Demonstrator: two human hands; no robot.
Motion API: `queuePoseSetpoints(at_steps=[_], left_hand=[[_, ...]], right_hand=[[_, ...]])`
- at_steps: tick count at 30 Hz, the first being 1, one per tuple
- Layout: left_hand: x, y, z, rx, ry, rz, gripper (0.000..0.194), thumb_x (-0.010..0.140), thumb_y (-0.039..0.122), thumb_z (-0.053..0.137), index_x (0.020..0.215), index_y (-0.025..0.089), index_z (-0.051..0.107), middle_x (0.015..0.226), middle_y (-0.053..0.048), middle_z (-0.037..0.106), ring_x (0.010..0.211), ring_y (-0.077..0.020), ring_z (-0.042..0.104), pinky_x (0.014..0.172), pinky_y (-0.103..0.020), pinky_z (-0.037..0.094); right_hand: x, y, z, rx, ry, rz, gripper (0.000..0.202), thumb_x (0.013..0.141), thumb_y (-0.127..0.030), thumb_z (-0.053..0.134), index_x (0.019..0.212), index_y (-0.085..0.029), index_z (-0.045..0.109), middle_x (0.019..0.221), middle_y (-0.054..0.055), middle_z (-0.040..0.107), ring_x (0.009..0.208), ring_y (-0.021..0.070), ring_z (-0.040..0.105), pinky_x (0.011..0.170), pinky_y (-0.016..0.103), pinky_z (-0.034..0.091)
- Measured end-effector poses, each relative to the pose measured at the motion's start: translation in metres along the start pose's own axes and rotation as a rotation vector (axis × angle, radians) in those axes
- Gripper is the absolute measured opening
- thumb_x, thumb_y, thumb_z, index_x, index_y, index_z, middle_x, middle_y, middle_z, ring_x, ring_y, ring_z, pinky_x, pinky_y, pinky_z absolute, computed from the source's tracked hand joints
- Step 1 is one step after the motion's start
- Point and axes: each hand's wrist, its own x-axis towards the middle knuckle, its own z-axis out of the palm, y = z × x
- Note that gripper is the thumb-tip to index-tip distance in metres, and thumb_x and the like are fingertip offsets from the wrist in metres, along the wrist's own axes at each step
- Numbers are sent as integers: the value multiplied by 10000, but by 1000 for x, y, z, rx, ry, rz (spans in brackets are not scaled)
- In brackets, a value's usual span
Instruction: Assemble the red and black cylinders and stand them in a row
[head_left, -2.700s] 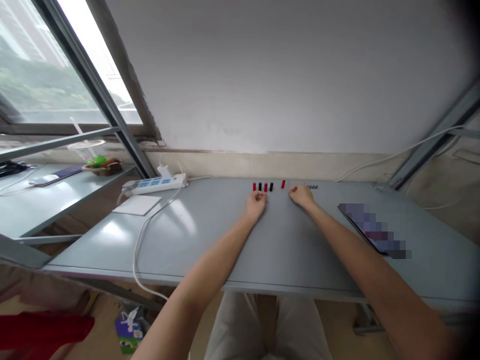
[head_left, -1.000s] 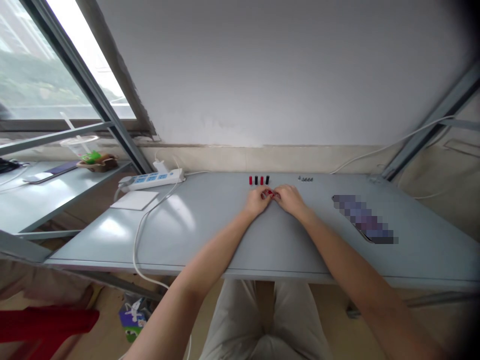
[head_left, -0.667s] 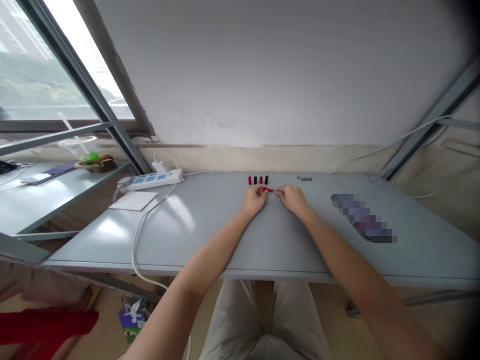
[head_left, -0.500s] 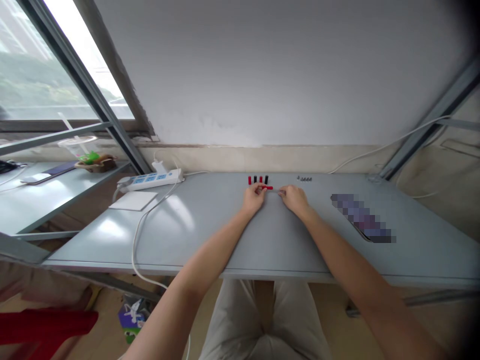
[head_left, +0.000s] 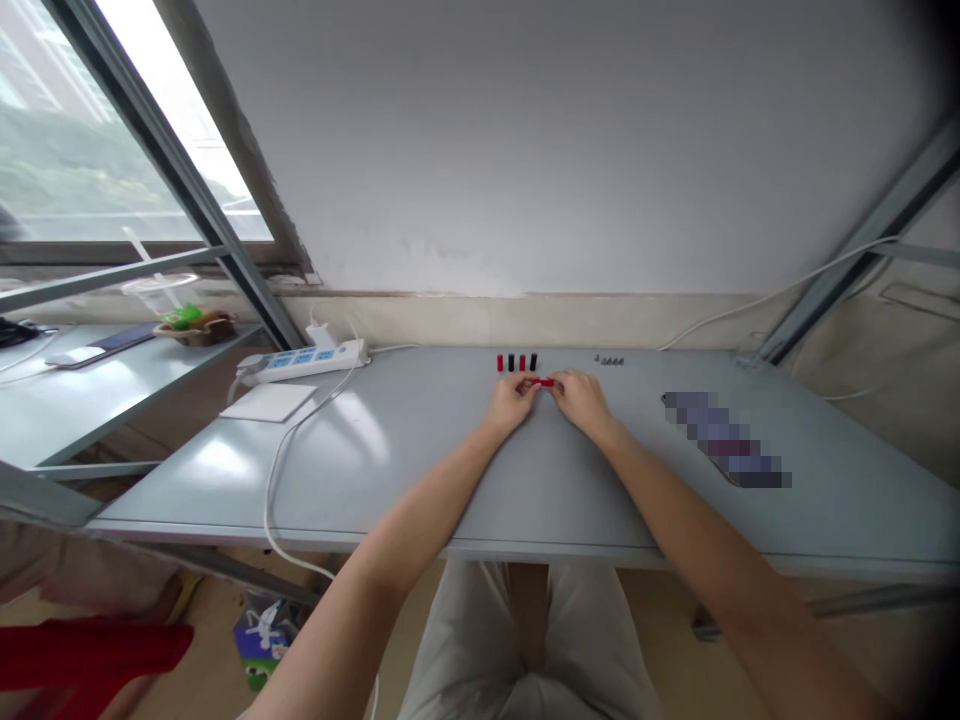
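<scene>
A short red cylinder [head_left: 545,383], plastic-looking, lies level between my two hands above the grey desk. My left hand [head_left: 514,400] is closed on its left end in a pinch. At the right end, the fingertips of my right hand [head_left: 582,400] are closed and touch it; the thin light piece they held is hidden now. Just behind my left hand stands a row of upright cylinders, alternating a red one [head_left: 500,363] and a black one [head_left: 511,362]. Behind my right hand, several small metal pieces [head_left: 612,362] lie in a line.
A phone with a blurred screen [head_left: 724,440] lies to the right on the grey desk [head_left: 420,450]. To the left are a white power strip [head_left: 307,362], a flat white square [head_left: 270,402] and a white cable [head_left: 279,455] hanging over the front edge. A wall stands behind.
My right hand has moved left, up against the red cylinder. The gap with the thin light piece between the hands has closed. My left hand keeps hold, shifted slightly.
</scene>
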Motion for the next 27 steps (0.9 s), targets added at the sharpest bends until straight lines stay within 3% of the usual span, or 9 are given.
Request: queuePoseSetpoints(at_steps=[9,12,15,18,27], left_hand=[[1,0,-2,-52,-1,-47,167,743,182,590,880,117,660,744,-59,650,633,-111,550,659,-269,454],[2,-1,0,-101,59,-117,218,739,198,603,937,116,639,737,-51,640,582,-96,524,614,-252,443],[3,1,-1,-135,108,-184,197,747,220,596,919,126,624,697,-34,625,549,-87,504,578,-236,431],[4,2,-4,-185,132,-246,135,776,224,557,867,138,606,676,-34,621,572,-95,534,579,-231,437],[6,-3,-6,-163,141,-300,129,809,242,505,816,147,592,729,-65,656,649,-117,589,653,-261,475]], right_hand=[[-2,0,-4,48,-3,-53,188,862,-219,464,990,-188,597,897,74,659,838,193,600,740,291,406],[0,3,-1,62,16,13,145,832,-239,519,928,-194,617,904,79,656,848,200,597,739,296,409],[9,9,7,180,46,174,141,796,-267,569,889,-175,624,882,82,658,820,191,599,713,284,423],[21,13,16,347,-10,315,140,774,-275,588,846,-161,624,797,63,667,731,163,606,657,256,433],[47,15,39,322,-76,350,189,783,-247,562,936,-162,633,918,87,681,845,180,621,730,277,446]])
